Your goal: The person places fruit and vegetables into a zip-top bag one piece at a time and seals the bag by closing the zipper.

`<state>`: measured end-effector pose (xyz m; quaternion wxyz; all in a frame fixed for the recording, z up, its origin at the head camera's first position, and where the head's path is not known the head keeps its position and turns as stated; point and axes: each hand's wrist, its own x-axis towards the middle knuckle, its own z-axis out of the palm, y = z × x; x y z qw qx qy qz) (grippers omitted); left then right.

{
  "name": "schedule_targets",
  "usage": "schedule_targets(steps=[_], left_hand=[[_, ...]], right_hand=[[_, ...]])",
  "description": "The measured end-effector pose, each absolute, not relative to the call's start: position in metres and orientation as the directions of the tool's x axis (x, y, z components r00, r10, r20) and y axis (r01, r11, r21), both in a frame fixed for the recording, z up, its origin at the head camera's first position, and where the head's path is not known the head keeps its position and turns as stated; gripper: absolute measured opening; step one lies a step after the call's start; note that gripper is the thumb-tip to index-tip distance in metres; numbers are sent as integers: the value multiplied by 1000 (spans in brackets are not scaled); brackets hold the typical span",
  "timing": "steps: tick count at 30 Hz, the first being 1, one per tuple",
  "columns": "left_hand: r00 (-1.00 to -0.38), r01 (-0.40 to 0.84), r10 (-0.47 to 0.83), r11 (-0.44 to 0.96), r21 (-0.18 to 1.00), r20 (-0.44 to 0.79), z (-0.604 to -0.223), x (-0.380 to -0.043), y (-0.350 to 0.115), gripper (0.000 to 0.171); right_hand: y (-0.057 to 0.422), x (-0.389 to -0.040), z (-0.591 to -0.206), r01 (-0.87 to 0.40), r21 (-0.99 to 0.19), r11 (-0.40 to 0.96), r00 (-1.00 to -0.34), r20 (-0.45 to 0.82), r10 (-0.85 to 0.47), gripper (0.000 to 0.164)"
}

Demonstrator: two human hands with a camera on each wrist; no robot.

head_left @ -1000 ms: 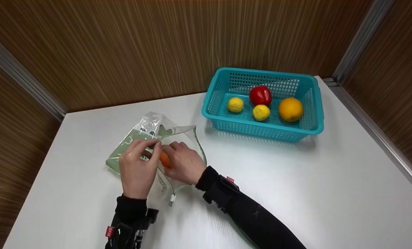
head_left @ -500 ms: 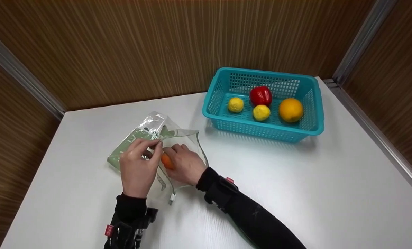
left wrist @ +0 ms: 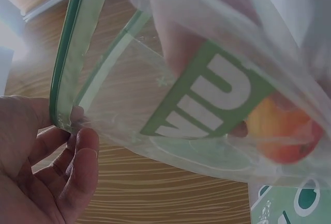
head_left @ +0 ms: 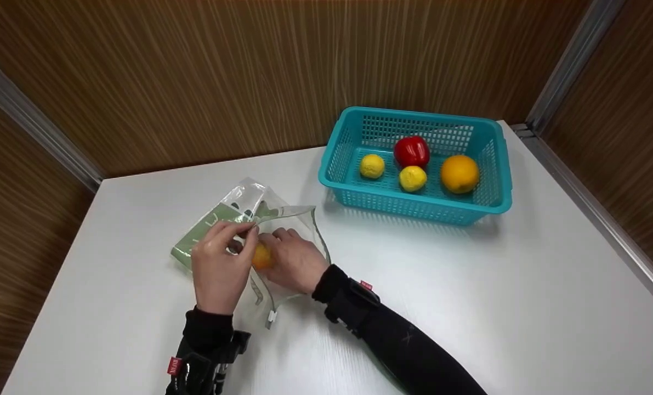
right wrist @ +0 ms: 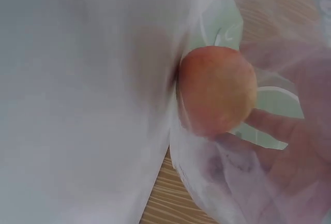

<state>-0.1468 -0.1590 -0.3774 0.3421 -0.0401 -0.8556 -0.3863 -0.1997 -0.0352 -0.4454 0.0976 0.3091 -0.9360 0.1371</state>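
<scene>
In the head view my left hand (head_left: 220, 267) pinches the upper edge of a clear zip bag (head_left: 299, 218) between thumb and finger. The left wrist view shows that green-lined edge (left wrist: 70, 53) at the fingertips, with the bag's mouth spread. My right hand (head_left: 296, 260) reaches into the bag. Its fingers lie around a round red-and-yellow fruit (head_left: 262, 256), partly hidden by both hands in the head view. Through the film in the right wrist view, fingertips (right wrist: 264, 120) touch the fruit (right wrist: 217, 90) at its side. Peach or apple, I cannot tell.
A teal basket (head_left: 414, 203) stands at the back right, holding a red apple-like fruit (head_left: 412, 151), two yellow lemon-like fruits (head_left: 372, 166) and an orange (head_left: 459, 174). A white slider (head_left: 272, 316) hangs at the bag's near end. Wood-grain panels (head_left: 222, 82) enclose the white table (head_left: 469, 307).
The fruit has turned in the bag: its orange-red side showed before, a yellower side faces up now. It sits slightly further left. Both hands have barely moved.
</scene>
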Motion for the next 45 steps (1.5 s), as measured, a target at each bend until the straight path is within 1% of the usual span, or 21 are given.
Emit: schedule_targets(steps=[5,10,16,20,25,29,40,45], left_hand=[[-763,330,-196,701,632,616,-377,-147,-159,11],[-772,316,-195,708,632,605,-377,-149,-161,12],[-773,306,-216,697,649,596,-376,-151,-166,11],[-778,293,-238,681,672,581,-376,-152,-171,12],[-775,286,-251,678,677,579,-377,-153,-176,11],[-774,270,-266,683,679,575,-377,-153,-178,10],[-767,259,-282,685,681,576,-377,-153,-179,9],[-770,269,-271,682,680,577,-376,-153,-177,9]], right_hand=[[-31,-196,-435,-622,-240,745,-780,271,-564,52],[-25,-191,-418,-648,-291,704,-762,265,-591,45],[-10,-183,-393,-677,-336,654,-732,217,-646,43],[5,-179,-377,-676,-370,637,-726,189,-661,42],[21,-175,-360,-670,-407,621,-731,217,-647,40],[34,-174,-356,-672,-423,608,-732,254,-632,39],[62,-187,-358,-598,-505,622,-798,311,-516,36],[77,-204,-360,-537,-545,644,-843,349,-409,36]])
